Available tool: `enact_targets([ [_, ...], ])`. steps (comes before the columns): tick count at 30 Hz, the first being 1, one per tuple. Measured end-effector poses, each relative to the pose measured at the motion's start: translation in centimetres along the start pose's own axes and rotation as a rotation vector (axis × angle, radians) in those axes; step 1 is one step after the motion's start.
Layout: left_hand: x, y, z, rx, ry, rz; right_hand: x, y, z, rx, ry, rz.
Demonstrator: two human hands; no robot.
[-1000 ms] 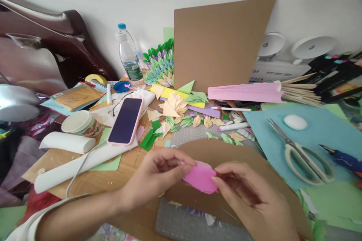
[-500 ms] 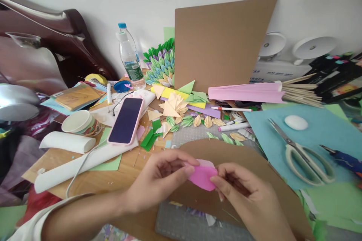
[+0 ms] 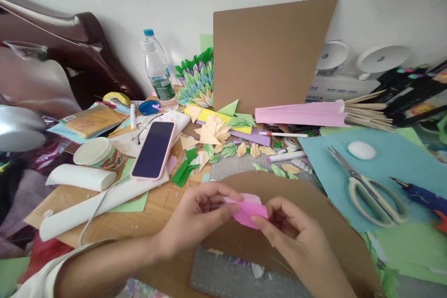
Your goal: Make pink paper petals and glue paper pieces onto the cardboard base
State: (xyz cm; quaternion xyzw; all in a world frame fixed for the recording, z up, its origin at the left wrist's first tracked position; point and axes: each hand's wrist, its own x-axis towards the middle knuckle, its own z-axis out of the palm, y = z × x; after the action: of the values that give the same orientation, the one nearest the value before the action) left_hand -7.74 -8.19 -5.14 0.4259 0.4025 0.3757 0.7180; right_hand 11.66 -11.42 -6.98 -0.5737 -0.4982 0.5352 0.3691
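Observation:
A small piece of pink paper (image 3: 248, 214) is held between both hands above a brown cardboard sheet (image 3: 240, 247) with a curved edge. My left hand (image 3: 204, 212) pinches its left side between thumb and fingers. At its right side my right hand (image 3: 291, 223) pinches the near edge, the thumb lying on top. A paler pink layer shows along the far edge of the piece. Beyond the cardboard lie folded paper leaves (image 3: 254, 150) in cream and green. The cardboard rests partly over a grey cutting mat (image 3: 213, 270).
White-handled scissors (image 3: 363, 186), a white oval object (image 3: 362, 150) and a blue tool (image 3: 419, 194) lie right, on or beside blue paper. A phone (image 3: 153, 150), paper cup (image 3: 99, 152) and bottles (image 3: 162, 84) stand left. A cardboard panel (image 3: 268, 60) leans on the wall.
The pink paper has tilted and its near part looks more folded. My right thumb has shifted left along it. The whole view has moved slightly.

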Motion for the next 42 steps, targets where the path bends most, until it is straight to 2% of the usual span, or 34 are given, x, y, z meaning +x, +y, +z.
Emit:
enact_targets([
  [4, 0.2, 0.0, 0.1, -0.049, -0.006, -0.053, 0.2, 0.2, -0.6, -0.047, -0.042, 0.008],
  [7, 0.7, 0.4, -0.1, -0.057, 0.013, -0.066, 0.3, 0.2, -0.7, -0.014, -0.025, 0.002],
  [15, 2.2, 1.6, -0.6, 0.105, 0.001, -0.073, 1.3, 0.8, -1.1, 0.031, 0.012, -0.007],
  [17, 2.7, 1.8, -0.7, 0.159, 0.003, -0.038, 1.5, 1.2, -1.3, 0.054, 0.037, -0.014],
  [20, 4.1, 1.9, -1.3, 0.356, 0.019, 0.073, 1.7, 1.9, -1.7, 0.097, 0.075, -0.035],
  [27, 10.8, 1.4, -4.3, 0.779, 0.098, 0.251, 2.3, 3.8, -2.0, 0.184, 0.109, -0.042],
  [29, 12.0, 1.4, -4.8, 0.941, 0.122, 0.313, 2.5, 4.1, -1.8, 0.198, 0.108, -0.033],
  [32, 12.2, 1.3, -4.7, 1.160, 0.150, 0.431, 2.7, 4.5, -1.6, 0.214, 0.108, -0.023],
  [36, 10.5, 1.1, -4.5, 1.323, 0.193, 0.542, 2.8, 4.8, -1.6, 0.219, 0.102, -0.011],
  [39, 10.0, 1.1, -5.3, 1.351, 0.211, 0.552, 2.8, 5.0, -1.6, 0.215, 0.093, -0.006],
  [42, 11.3, 1.9, -7.1, 1.313, 0.275, 0.518, 2.9, 5.0, -1.4, 0.215, 0.087, -0.004],
])
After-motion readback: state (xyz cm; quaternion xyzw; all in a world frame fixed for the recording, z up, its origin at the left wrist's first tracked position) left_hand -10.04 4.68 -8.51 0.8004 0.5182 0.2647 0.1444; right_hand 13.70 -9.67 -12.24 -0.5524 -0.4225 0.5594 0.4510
